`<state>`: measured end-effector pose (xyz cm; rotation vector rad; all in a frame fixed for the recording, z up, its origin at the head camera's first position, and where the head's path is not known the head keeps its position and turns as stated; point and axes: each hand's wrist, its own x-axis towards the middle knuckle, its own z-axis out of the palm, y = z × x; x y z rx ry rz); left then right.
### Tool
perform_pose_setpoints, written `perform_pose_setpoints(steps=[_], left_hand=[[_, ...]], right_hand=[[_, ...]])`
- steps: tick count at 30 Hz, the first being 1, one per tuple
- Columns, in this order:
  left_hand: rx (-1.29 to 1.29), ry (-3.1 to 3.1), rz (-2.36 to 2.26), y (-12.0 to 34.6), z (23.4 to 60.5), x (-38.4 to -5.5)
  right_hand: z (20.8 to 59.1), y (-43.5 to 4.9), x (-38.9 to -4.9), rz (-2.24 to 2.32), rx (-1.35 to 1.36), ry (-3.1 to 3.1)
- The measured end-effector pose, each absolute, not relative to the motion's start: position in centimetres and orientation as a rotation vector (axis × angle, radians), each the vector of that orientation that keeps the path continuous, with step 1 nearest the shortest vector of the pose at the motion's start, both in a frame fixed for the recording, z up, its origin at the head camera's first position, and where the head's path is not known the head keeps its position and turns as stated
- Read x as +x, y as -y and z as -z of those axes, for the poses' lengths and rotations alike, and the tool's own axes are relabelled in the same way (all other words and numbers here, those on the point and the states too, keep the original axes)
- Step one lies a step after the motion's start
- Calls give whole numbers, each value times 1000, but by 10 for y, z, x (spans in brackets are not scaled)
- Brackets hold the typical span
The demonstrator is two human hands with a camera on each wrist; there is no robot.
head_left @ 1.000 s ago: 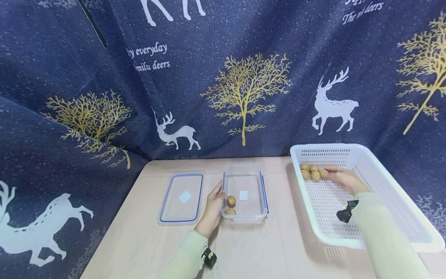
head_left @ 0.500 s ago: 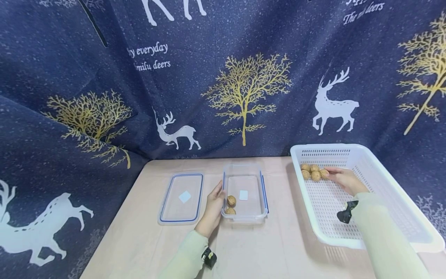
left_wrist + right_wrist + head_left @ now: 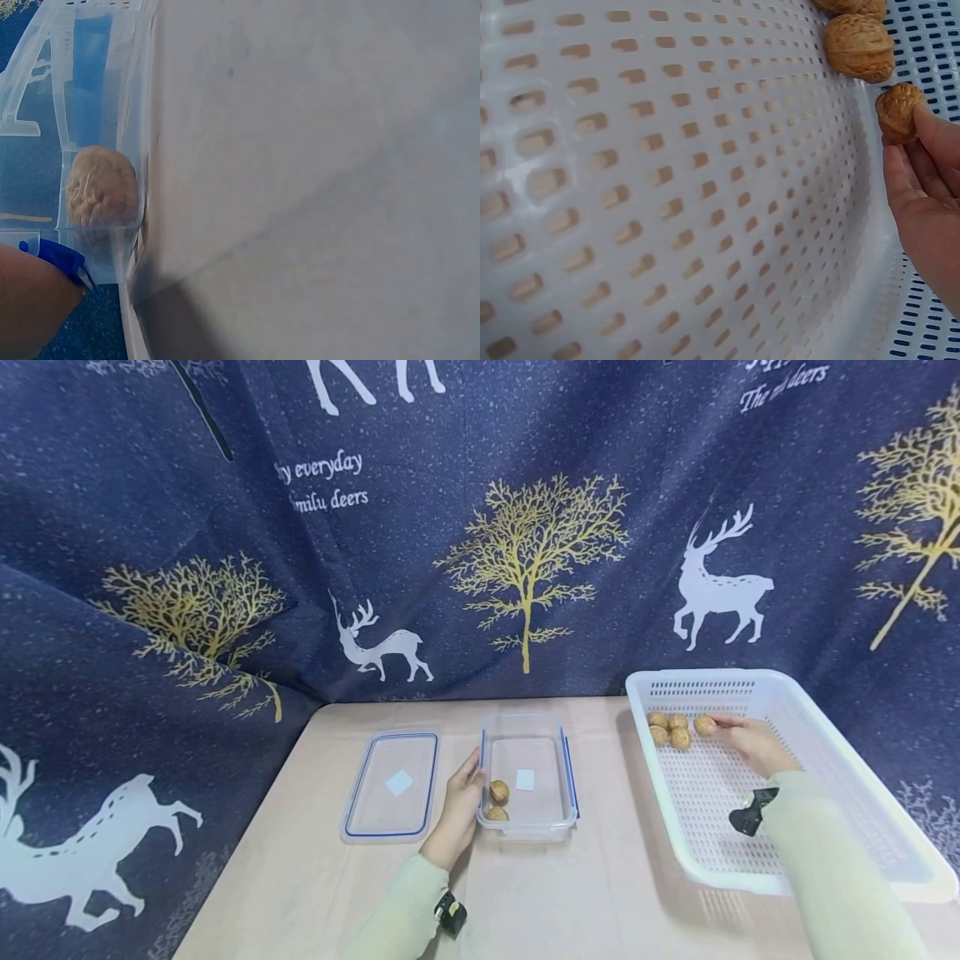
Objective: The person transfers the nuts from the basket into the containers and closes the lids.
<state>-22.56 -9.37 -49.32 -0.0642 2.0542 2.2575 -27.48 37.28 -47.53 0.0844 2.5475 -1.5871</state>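
My right hand (image 3: 753,747) pinches a walnut (image 3: 898,112) between thumb and fingertips inside the white basket (image 3: 678,839). Beside it, several more walnuts (image 3: 679,738) sit clustered at the basket's far left corner; two of these show partly in the right wrist view. My left hand (image 3: 459,806) rests against the left side of a clear plastic food container (image 3: 572,777) with blue-edged sides. Two walnuts (image 3: 498,791) lie in that container along its left wall. The left wrist view shows one walnut (image 3: 102,187) through the plastic, near a blue strip by my hand.
A clear lid with a blue seal (image 3: 390,837) lies flat on the pink-covered table (image 3: 570,893), left of the container. Dark blue cloth (image 3: 480,593) printed with deer and trees hangs right behind the table.
My right hand has drawn one walnut slightly right, away from the cluster, opening a gap between them. The left hand and the container stay where they were.
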Motion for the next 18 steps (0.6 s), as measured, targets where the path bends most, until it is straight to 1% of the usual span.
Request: perform_pose_setpoints(steps=[6, 14, 18], left_hand=[[-62, -2057, -2254, 94, 492, -225], [-72, -2056, -2249, 93, 492, -225], [-79, -2056, -2260, 92, 492, -225]], right_hand=[[467, -371, -276, 1625, 83, -2568], [458, -366, -283, 1801, 61, -2478], [451, -361, -286, 1810, 98, -2470]])
